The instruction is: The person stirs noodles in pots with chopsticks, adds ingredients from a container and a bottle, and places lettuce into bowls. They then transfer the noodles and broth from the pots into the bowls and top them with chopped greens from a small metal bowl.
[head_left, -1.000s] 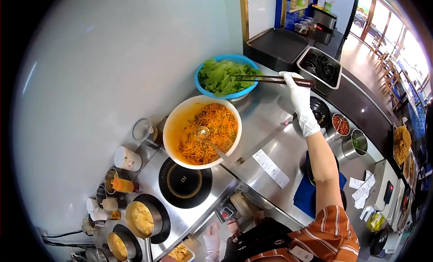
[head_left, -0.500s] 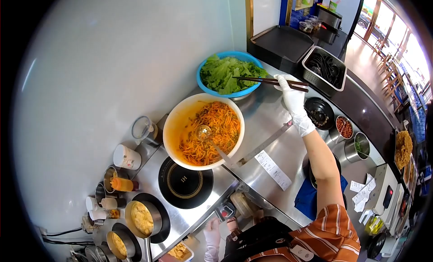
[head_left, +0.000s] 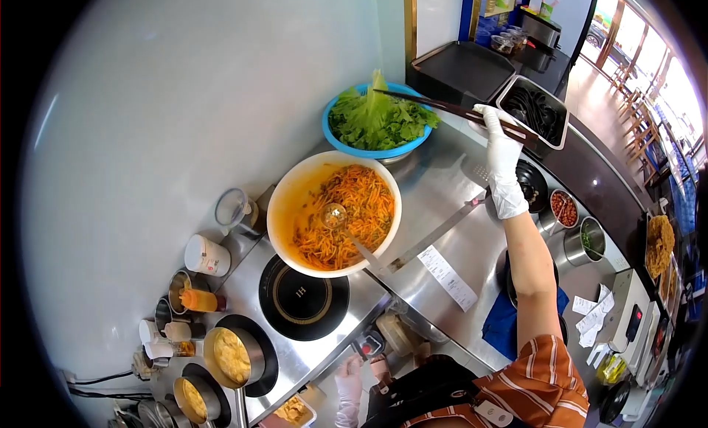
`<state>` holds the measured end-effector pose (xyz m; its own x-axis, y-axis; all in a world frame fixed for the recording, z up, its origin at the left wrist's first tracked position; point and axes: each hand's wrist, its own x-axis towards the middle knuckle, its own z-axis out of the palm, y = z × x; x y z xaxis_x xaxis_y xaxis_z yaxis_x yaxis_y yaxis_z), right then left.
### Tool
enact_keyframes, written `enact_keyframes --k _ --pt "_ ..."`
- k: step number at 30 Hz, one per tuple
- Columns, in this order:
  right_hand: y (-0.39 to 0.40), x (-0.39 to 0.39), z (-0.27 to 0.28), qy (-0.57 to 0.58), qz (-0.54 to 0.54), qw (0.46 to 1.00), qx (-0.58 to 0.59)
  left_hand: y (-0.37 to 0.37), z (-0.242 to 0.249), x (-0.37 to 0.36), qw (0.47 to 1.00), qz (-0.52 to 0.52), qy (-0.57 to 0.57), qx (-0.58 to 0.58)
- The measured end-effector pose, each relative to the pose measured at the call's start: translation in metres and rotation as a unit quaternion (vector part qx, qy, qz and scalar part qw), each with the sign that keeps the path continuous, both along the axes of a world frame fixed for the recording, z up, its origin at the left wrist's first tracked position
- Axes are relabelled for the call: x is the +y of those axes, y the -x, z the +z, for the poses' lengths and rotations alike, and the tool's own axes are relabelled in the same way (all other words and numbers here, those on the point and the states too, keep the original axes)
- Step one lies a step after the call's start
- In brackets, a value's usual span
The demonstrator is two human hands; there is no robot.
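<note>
My right hand (head_left: 501,144), in a white glove, is closed around long dark chopsticks (head_left: 453,109). Their tips are at a lettuce leaf (head_left: 378,107) that stands up out of the blue basket (head_left: 328,137) of green lettuce. Low in the view hangs my left hand (head_left: 349,376), also gloved, beside the counter's front edge. Its fingers look loosely apart and I see nothing in them. Nearer than the basket, a large white bowl (head_left: 276,240) holds shredded orange carrot (head_left: 361,207) with a ladle (head_left: 354,244) resting in it.
An induction hob (head_left: 304,299) and pans (head_left: 254,354) of yellow food line the left counter, near bottles (head_left: 199,300). A paper receipt (head_left: 447,279) lies on the steel counter. To the right stand a perforated container (head_left: 564,133), a black bowl (head_left: 542,185) and steel pots (head_left: 582,240).
My right hand has moved slightly up and right with the chopsticks, whose tips have risen. A lettuce leaf now stands above the basket's rim. My left hand has barely moved.
</note>
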<state>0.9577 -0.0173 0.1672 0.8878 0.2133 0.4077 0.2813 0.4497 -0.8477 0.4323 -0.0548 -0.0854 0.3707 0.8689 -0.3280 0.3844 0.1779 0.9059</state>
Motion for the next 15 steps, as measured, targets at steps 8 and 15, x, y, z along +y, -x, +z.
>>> enact_keyframes --k 8,15 --pt "-0.022 0.063 -0.034 -0.060 0.016 0.997 0.050 0.004 -0.003 0.000 1.000 0.003 0.003 0.024" --pt "-0.032 0.109 -0.078 0.044 0.021 0.995 0.093 0.005 0.012 -0.002 0.998 0.005 0.013 0.054"
